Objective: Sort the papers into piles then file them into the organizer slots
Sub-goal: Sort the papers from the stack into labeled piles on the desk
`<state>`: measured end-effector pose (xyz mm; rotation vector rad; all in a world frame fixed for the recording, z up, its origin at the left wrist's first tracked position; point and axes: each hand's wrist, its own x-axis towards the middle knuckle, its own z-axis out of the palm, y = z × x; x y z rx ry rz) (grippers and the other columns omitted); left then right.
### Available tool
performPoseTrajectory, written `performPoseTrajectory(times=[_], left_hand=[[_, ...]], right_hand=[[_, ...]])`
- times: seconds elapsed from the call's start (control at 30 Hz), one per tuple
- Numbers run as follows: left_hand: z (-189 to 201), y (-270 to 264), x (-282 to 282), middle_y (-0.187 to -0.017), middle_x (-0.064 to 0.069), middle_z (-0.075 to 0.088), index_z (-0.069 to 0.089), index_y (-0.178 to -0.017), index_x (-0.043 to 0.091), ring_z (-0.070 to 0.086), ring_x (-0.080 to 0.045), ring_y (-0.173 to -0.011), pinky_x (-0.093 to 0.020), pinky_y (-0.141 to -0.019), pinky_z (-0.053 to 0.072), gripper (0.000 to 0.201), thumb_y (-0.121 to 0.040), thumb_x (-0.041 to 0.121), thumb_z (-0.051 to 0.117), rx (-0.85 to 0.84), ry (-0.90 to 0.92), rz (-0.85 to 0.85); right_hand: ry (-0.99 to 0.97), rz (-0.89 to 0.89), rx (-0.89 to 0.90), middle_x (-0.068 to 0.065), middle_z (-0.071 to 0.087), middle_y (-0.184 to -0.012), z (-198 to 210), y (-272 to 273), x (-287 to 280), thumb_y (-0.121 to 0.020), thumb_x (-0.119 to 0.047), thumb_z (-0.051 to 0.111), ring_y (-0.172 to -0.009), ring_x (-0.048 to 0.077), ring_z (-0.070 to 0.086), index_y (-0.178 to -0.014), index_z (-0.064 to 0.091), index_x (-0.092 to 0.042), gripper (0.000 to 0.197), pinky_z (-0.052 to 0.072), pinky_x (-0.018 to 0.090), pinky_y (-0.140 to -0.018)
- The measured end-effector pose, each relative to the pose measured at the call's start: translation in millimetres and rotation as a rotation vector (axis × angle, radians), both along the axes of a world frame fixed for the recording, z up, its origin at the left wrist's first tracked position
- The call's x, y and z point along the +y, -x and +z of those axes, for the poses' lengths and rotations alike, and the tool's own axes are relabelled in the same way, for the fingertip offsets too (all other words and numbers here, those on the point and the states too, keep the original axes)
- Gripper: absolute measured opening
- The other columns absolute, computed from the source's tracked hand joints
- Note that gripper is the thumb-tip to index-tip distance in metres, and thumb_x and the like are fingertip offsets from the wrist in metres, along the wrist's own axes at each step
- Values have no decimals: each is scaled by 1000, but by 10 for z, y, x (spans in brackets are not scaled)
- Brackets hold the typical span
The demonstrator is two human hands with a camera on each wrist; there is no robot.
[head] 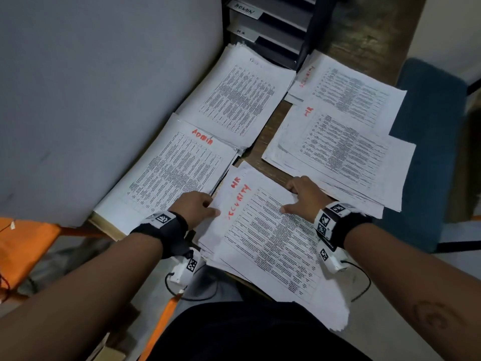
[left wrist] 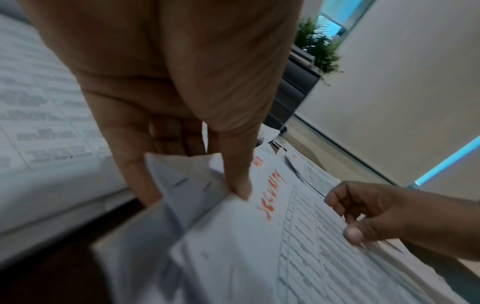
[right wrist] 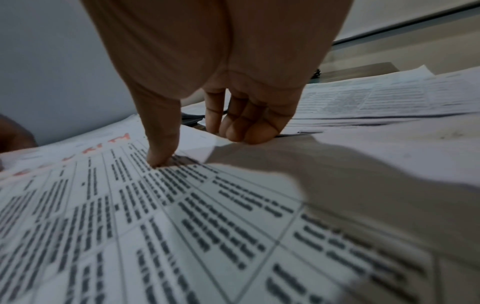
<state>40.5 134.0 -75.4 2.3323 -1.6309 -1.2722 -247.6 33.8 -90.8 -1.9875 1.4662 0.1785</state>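
The nearest stack of papers [head: 270, 238] hangs over the desk's front edge. Its top sheet is marked SECURITY in red, and a sheet marked HR peeks out beneath. My left hand [head: 212, 207] pinches the stack's left edge; in the left wrist view its thumb [left wrist: 242, 191] lies on top and the fingers curl under lifted sheets. My right hand [head: 290, 199] holds the top sheet's far right edge, thumb [right wrist: 158, 160] pressing the print, fingers curled over the edge. Sorted piles lie beyond: ADMIN [head: 177, 168], HR [head: 338, 149], SECURITY [head: 348, 87]. The black organizer [head: 270, 24] stands at the back.
An unlabelled pile [head: 242, 100] lies in front of the organizer, beside a grey partition [head: 104, 100]. A strip of wooden desk [head: 270, 142] shows between piles. A blue chair [head: 426, 142] stands right of the desk. An orange seat [head: 23, 246] is at the left.
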Motion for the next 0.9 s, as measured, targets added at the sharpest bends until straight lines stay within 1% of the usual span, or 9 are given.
performPoseTrajectory(times=[0.23,0.33,0.4,0.5,0.6,0.67,0.77,0.83,0.9], left_hand=[[59,66,131,-96,7,54,49,-102,22,53,-14,-80,-30,-63,42,59,-64,43,88,-77,88,-32],[17,205,231,-114,-2,49,48,-118,17,51,-21,-98,-33,-78,48,75,-64,57,81,-346,227,-315],[-9,319,289,-117,-6,53,48,-117,13,54,-23,-102,-34,-83,50,76,-70,69,69,-389,155,-409],[-17,406,286,-119,-8,58,45,-122,9,59,-24,-105,-32,-80,48,84,-70,70,70,-313,-5,-302],[45,409,171,-118,-10,62,39,-128,4,62,-26,-103,-28,-72,42,87,-71,55,80,-210,-93,-127],[91,397,91,-113,-9,64,42,-126,4,61,-24,-97,-27,-70,41,81,-71,46,84,-122,-149,-23],[132,399,17,-95,-4,65,60,-101,6,59,-21,-82,-28,-68,47,45,-73,31,85,-25,-158,-21],[162,411,0,-99,-5,69,67,-97,5,65,-22,-87,-33,-77,54,30,-80,27,78,11,-134,-100],[201,394,-13,-102,-3,68,64,-100,11,65,-20,-89,-32,-74,52,17,-90,25,67,68,-58,-106]], right_hand=[[29,-24,-38,-2,45,-105,-20,-37,80,-67,-36,86,-97,19,53,-109,54,-17,56,50,36,-84],[50,-44,-48,-2,46,-104,-58,-31,123,-68,-37,86,-97,17,51,-110,53,-17,56,48,33,-85],[58,-46,-47,-2,47,-104,-70,-27,133,-69,-36,85,-96,15,49,-110,53,-16,56,46,31,-84],[44,-42,-26,1,50,-110,-85,-32,117,-70,-38,84,-100,16,50,-112,53,-16,57,47,33,-88],[0,-53,-5,2,51,-117,-98,-44,89,-71,-40,83,-108,17,52,-115,53,-17,58,47,35,-94],[-6,-72,-4,1,52,-117,-117,-46,84,-71,-41,83,-109,18,53,-113,53,-18,57,47,37,-95],[-8,-97,-22,-1,51,-113,-137,-46,86,-70,-42,82,-108,18,54,-110,52,-20,54,49,39,-94],[-28,-102,-25,-3,49,-110,-135,-45,69,-71,-44,81,-105,18,54,-108,52,-21,53,50,40,-92],[-28,-120,-57,-4,49,-107,-111,-21,31,-72,-51,78,-100,16,55,-107,52,-22,52,51,39,-88]])
